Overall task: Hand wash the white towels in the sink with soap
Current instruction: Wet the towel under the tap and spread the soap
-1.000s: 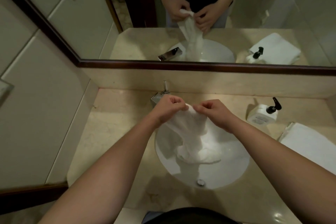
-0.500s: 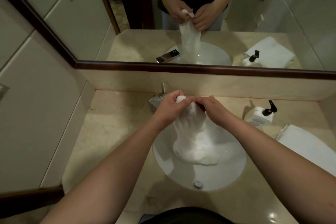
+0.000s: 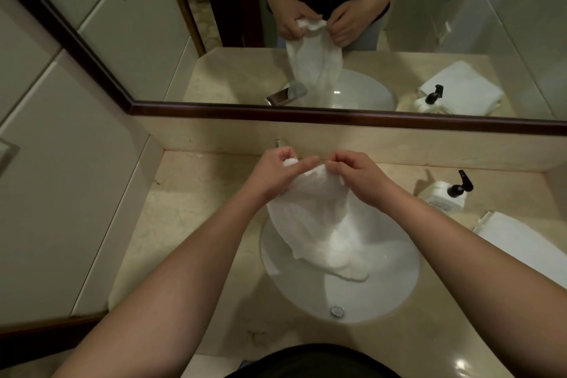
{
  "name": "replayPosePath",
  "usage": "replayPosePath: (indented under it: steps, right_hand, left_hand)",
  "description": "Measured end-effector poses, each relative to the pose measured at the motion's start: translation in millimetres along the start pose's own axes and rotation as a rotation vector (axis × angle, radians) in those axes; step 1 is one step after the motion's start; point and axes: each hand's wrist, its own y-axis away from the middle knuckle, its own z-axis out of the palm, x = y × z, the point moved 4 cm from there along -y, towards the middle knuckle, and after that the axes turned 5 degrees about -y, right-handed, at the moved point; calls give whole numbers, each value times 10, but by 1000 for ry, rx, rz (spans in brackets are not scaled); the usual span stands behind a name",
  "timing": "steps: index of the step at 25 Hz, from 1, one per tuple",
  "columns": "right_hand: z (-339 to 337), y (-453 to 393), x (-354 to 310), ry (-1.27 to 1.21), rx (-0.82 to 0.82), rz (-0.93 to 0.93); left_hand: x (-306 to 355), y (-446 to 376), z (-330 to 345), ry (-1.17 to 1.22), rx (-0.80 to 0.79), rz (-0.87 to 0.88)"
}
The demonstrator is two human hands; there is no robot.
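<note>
Above the sink (image 3: 395, 294), the white towel (image 3: 319, 224) is pinched at its top edge by both hands, left hand (image 3: 273, 173) and right hand (image 3: 357, 176), its tail draped into the bowl. Should either pinch slacken, wet cloth could be dragged over the rim toward 9 o'clock, and the surface (image 3: 184, 224) would be soaked.

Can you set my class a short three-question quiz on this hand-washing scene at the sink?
1. True or false: both hands grip the wet towel along its top edge.
2. The soap dispenser stands on which side of the sink? A) the person's left B) the person's right C) inside it
3. What lies on the counter near the dispenser?

Key
1. True: the left hand and right hand pinch it, lower end trailing in the basin.
2. B
3. A folded white towel.
</note>
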Motion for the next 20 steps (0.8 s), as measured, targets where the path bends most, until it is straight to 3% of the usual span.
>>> replayPosePath:
  steps: [2,4,7,11,15,18,20]
  right_hand:
    - [-21,29,-137,-31,-16,-76]
    - [-87,33,-203,-73,31,-96]
    - [-130,-9,-104,-11,90,-28]
    - [-36,-57,32,177,42,20]
    - [39,6,-15,-153,19,82]
    - [151,65,-15,-181,-94,98]
    - [140,73,-7,-292,-27,85]
  left_hand:
    - [17,13,-12,-83,-154,-12]
    - [101,55,6,0,-233,15]
    - [253,78,62,157,-155,80]
    - [301,112,153,164,-166,93]
    - [245,42,58,49,-58,-4]
    - [187,13,72,17,42,11]
    - [101,21,67,19,19,-8]
